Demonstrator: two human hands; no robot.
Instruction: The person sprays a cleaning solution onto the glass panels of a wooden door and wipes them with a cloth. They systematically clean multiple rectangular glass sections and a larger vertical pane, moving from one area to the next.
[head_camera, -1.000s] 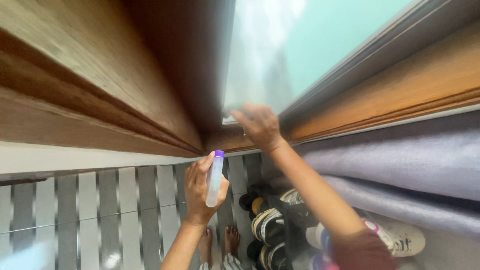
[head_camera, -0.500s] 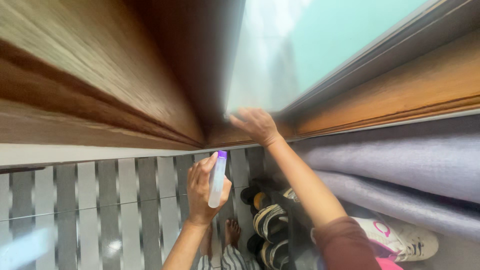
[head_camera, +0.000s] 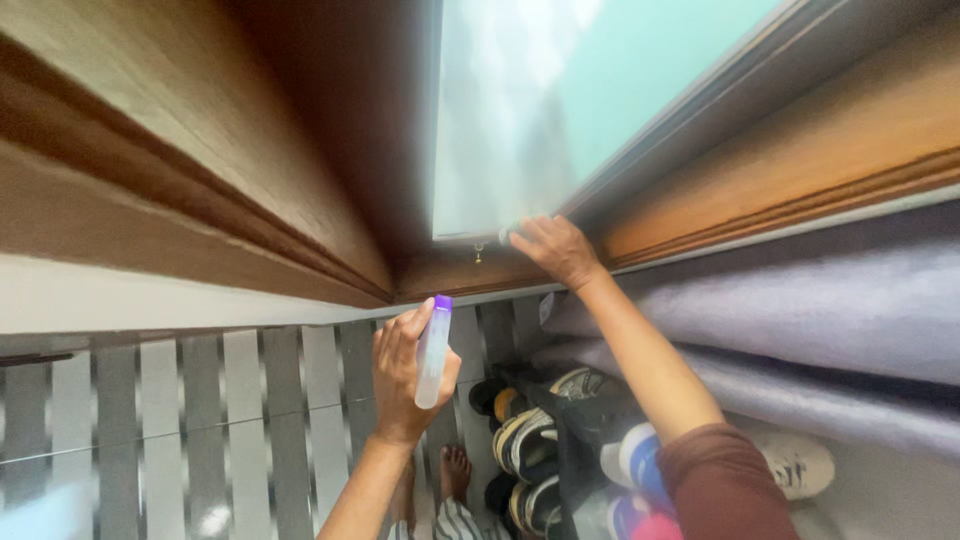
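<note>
Spray bottle (head_camera: 433, 352), slim and clear with a purple cap, is gripped upright in the left hand (head_camera: 405, 375), below the wooden window frame (head_camera: 300, 215), kept clear of the pane. The right hand (head_camera: 556, 248) is pressed flat, fingers spread, against the lower edge of the frosted glass (head_camera: 530, 110); any cloth beneath cannot be told. Shoes (head_camera: 530, 440) are stacked on a rack at the floor's right edge.
</note>
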